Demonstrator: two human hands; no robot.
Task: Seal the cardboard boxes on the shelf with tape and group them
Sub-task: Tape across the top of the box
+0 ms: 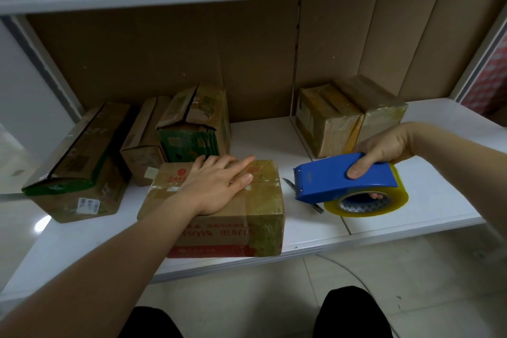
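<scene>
My left hand (216, 186) lies palm down, fingers straight and slightly spread, pointing up and to the right. Its forearm runs in bare from the lower left corner, the wrist nearly flat and in line with the arm. My right hand (384, 148) comes in from the right edge on a bare forearm, bent at the wrist, with the hand turned down and to the left. Its thumb curls over the near side in a grip, the nail facing me, while a fingertip shows from underneath. My knees, in dark cloth, sit at the bottom edge.
</scene>
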